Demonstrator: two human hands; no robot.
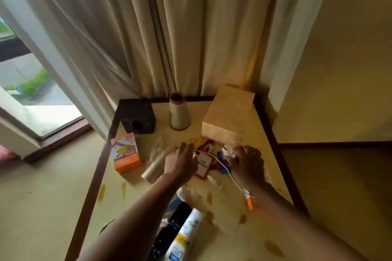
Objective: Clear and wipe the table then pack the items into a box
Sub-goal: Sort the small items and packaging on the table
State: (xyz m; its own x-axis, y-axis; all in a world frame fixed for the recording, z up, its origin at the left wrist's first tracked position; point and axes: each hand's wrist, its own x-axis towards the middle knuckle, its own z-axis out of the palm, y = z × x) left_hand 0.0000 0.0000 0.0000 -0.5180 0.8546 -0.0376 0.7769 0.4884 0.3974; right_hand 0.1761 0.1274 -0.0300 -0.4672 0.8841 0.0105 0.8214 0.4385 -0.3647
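Note:
My left hand [182, 163] is at the middle of the cream table [214, 116], its fingertips pinching one end of a thin white cable [220, 164]. The cable runs right, under my right wrist, to an orange plug [249, 202]. My right hand [247, 164] hovers with curled fingers over a heap of crumpled white tissue [229, 150] and small blue bits [221, 167]; its grip is hidden. A red-framed card [202, 166] lies between my hands. A closed cardboard box [228, 112] stands at the back right.
At the back stand a dark cube with a hole [137, 116] and a thread cone [179, 113]. An orange carton [125, 153] and a ribbed clear roll [153, 165] lie left. A white tube [184, 237] and black items [169, 233] lie near me. Brown stains [273, 248] mark the tabletop.

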